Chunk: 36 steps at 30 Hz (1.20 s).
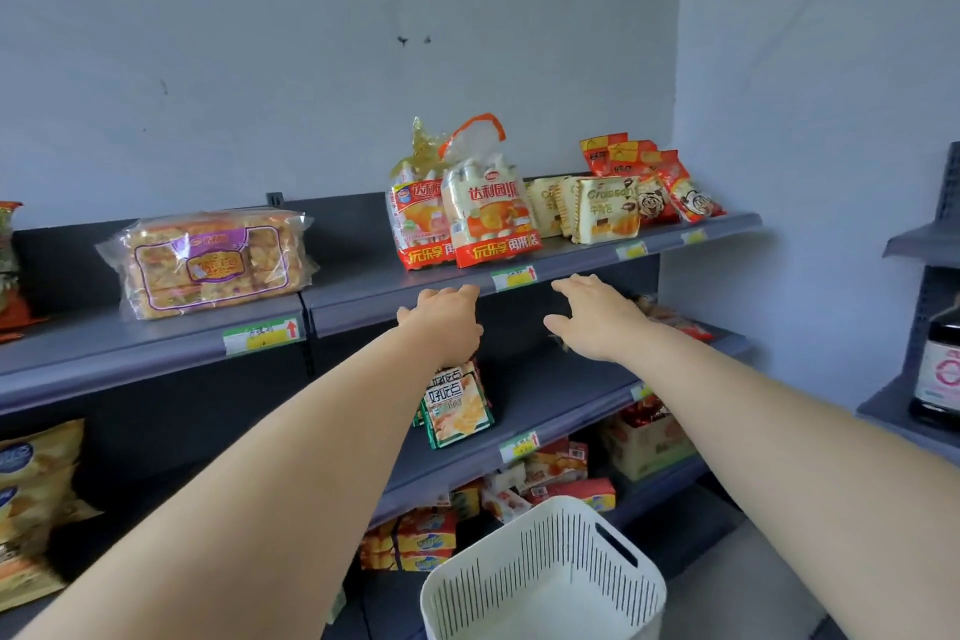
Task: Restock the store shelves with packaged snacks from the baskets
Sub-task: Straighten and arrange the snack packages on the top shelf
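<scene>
On the grey metal top shelf (363, 286), we see red-and-white "达利园" bags (491, 218) beside cream "Croissant" packs (605, 208); our left hand (447, 327) and right hand (597, 320) hover straight-fingered, holding nothing, above the white slotted plastic basket (545, 572).

Dark grey metal shelf (571, 270); edge tags (514, 277) green-white, yellow patch, red arrow. Clear plastic bag of golden cakes (208, 263): purple oval label. Red-and-white bread bags (493, 218): orange print, white lettering on red band. Cream croissant packs (605, 208), brown script. Green-bordered cracker packs (457, 411), white panel. White plastic basket (545, 572), vertical slot pattern.
</scene>
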Each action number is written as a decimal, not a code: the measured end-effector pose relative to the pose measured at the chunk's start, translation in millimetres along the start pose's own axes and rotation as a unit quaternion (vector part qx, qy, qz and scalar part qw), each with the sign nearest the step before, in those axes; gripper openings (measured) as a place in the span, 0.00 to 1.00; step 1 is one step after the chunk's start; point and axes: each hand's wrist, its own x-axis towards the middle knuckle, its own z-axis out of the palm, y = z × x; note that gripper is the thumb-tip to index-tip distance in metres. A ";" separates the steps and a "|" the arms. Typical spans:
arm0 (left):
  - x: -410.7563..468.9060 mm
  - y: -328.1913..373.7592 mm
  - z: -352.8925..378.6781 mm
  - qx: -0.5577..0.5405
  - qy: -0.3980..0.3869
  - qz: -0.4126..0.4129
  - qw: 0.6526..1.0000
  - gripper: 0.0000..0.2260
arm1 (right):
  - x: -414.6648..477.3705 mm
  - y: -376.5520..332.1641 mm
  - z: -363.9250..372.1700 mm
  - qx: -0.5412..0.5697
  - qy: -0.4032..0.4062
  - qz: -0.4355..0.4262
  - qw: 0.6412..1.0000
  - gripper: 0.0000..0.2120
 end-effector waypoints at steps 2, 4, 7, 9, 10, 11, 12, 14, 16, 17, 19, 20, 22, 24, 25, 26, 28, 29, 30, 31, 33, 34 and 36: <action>19.4 19.4 1.2 -0.015 0.015 -0.016 1.000 0.24 | 14.8 27.0 -6.0 -0.005 -0.002 -0.012 1.000 0.27; 38.3 33.5 2.1 -0.029 0.025 -0.030 0.999 0.23 | 32.7 50.2 -11.3 -0.001 -0.006 -0.020 1.000 0.28; 61.0 44.5 4.4 -0.037 0.040 -0.057 0.997 0.23 | 62.0 72.2 -14.4 0.017 -0.007 -0.034 0.999 0.28; 72.7 45.5 7.5 -0.031 0.045 -0.081 0.995 0.23 | 81.5 77.7 -11.0 0.040 -0.008 -0.044 0.998 0.29; 78.6 44.6 9.1 -0.025 0.046 -0.094 0.994 0.23 | 91.4 78.4 -7.6 0.050 -0.010 -0.050 0.997 0.29; 85.7 42.4 10.6 -0.020 0.047 -0.107 0.993 0.22 | 101.5 78.1 -3.5 0.058 -0.012 -0.056 0.997 0.28; 92.6 38.9 11.6 -0.017 0.048 -0.118 0.992 0.21 | 111.8 77.0 0.7 0.064 -0.014 -0.062 0.996 0.28; 109.0 29.9 12.4 -0.015 0.051 -0.136 0.989 0.19 | 133.0 72.7 8.8 0.071 -0.016 -0.075 0.994 0.27; 129.5 20.2 13.4 -0.026 0.061 -0.149 0.987 0.18 | 155.1 69.6 17.0 0.073 -0.011 -0.090 0.993 0.27; 141.3 15.9 13.3 -0.037 0.068 -0.152 0.985 0.18 | 166.2 69.2 20.0 0.074 -0.006 -0.095 0.993 0.26; 165.0 10.5 13.9 -0.079 0.081 -0.156 0.981 0.18 | 187.1 70.1 23.8 0.073 -0.004 -0.098 0.993 0.26; 177.0 9.2 14.8 -0.111 0.085 -0.157 0.978 0.18 | 197.6 72.2 24.6 0.072 -0.007 -0.098 0.993 0.26; 200.8 4.9 19.6 -0.175 0.095 -0.161 0.967 0.20 | 217.7 78.2 25.2 0.084 -0.013 -0.088 0.992 0.26; 221.4 1.1 26.5 -0.230 0.118 -0.167 0.952 0.24 | 236.4 85.1 26.0 0.112 -0.012 -0.066 0.991 0.25; 230.7 -1.0 29.7 -0.255 0.129 -0.171 0.943 0.26 | 244.5 88.3 27.5 0.128 -0.013 -0.053 0.990 0.24; 236.6 -0.7 32.2 -0.278 0.139 -0.174 0.934 0.27 | 250.8 90.9 29.7 0.141 -0.017 -0.041 0.989 0.24; 246.9 0.9 36.9 -0.309 0.159 -0.179 0.921 0.30 | 263.7 94.3 35.7 0.167 -0.021 -0.024 0.986 0.24; 252.5 0.6 39.2 -0.316 0.163 -0.183 0.916 0.31 | 270.9 94.8 38.5 0.179 -0.020 -0.022 0.983 0.24; 257.2 0.2 41.0 -0.320 0.160 -0.187 0.915 0.32 | 279.1 94.7 41.3 0.193 -0.022 -0.020 0.981 0.24; 261.5 -0.3 42.4 -0.320 0.152 -0.191 0.915 0.34 | 287.6 94.0 44.1 0.209 -0.022 -0.021 0.978 0.23; 269.6 -3.0 44.3 -0.315 0.140 -0.189 0.919 0.37 | 304.4 91.3 48.5 0.241 -0.015 -0.024 0.970 0.22; 273.3 -4.5 44.3 -0.315 0.139 -0.189 0.920 0.38 | 312.2 89.7 50.3 0.258 -0.008 -0.027 0.966 0.22; 280.6 -7.5 44.1 -0.330 0.144 -0.195 0.912 0.41 | 325.2 85.7 51.8 0.294 -0.003 -0.029 0.955 0.27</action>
